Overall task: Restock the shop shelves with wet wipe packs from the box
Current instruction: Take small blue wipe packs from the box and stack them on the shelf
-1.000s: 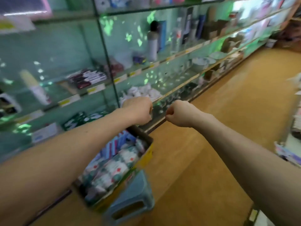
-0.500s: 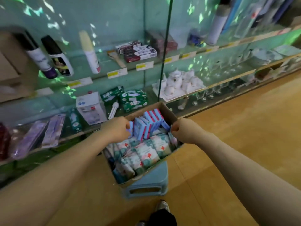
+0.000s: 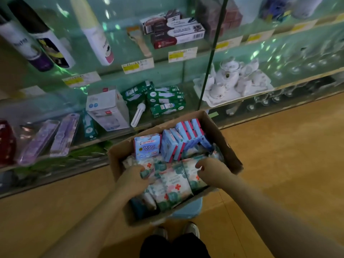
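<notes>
An open cardboard box [image 3: 225, 142] sits on a blue plastic stool [image 3: 188, 209] in front of the glass shelves. It holds several white-and-green wet wipe packs [image 3: 176, 183] with red crosses near me and blue packs [image 3: 147, 146] at the far side. My left hand [image 3: 133, 180] is inside the box, its fingers curled round the edge of a white-and-green pack. My right hand [image 3: 211, 171] reaches in from the right, fingers curled over the top of another such pack.
Glass shelves [image 3: 204, 75] hold spray cans [image 3: 46, 40], toothpaste boxes [image 3: 173, 30], green bulb boxes [image 3: 165, 101], a white box [image 3: 108, 108] and a porcelain tea set [image 3: 232, 79]. Orange floor [image 3: 288, 155] spreads to the right. My shoes [image 3: 175, 231] stand below the stool.
My view has tilted down onto the box. Both hands left the box's rim and moved in among the white-and-green packs nearest me.
</notes>
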`<state>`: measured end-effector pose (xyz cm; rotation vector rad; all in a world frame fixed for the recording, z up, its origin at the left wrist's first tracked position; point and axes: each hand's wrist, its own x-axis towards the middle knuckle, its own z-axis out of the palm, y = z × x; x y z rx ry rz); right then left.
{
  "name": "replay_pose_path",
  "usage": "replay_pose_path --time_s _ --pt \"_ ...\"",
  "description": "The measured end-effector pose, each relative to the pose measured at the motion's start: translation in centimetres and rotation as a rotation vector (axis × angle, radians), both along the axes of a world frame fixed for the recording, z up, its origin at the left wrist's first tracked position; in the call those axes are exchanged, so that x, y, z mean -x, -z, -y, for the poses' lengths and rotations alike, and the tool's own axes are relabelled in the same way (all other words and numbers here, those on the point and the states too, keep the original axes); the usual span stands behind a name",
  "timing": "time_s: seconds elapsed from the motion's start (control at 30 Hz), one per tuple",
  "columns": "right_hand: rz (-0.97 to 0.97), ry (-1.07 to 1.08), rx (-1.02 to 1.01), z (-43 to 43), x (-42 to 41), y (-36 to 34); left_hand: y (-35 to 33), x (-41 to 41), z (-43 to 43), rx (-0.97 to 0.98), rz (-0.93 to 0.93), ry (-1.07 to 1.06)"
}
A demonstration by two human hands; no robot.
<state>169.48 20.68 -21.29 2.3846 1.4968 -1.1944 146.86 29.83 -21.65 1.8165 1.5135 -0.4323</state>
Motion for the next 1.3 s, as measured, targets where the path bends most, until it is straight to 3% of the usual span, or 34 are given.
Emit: replay_pose_path --time_s 0.3,0.47,0.6,0.9,1.1,1.17,1.3 --pt "-0.165 0.099 -0.189 -4.5 4.0 3.1 4.0 -0.2 -5.7 -0.105 0.082 -0.278" --pt "-0.128 0.296 -0.260 -8.1 5.9 4.7 6.1 0.0 -7.7 -0.118 0.236 -0.423" --pt "-0.042 0.461 -0.279 -9.5 6.3 5.9 7.6 -0.4 -8.2 -0.106 0.301 -0.449" --pt "0.035 0.500 -0.297 -9.8 8.6 7.6 8.7 -2.3 -8.3 -0.074 0.320 -0.351" --pt "-0.242 0.991 -0.536 -8.6 10.0 9.2 8.9 -1.4 -8.6 -0.008 0.358 -0.419" --pt "-0.305 1.084 -0.498 -8.9 10.1 9.3 8.9 -1.0 -8.8 0.017 0.368 -0.435" --pt "-0.295 0.906 -0.225 -10.7 10.3 9.3 8.6 -0.5 -8.8 0.017 0.386 -0.414"
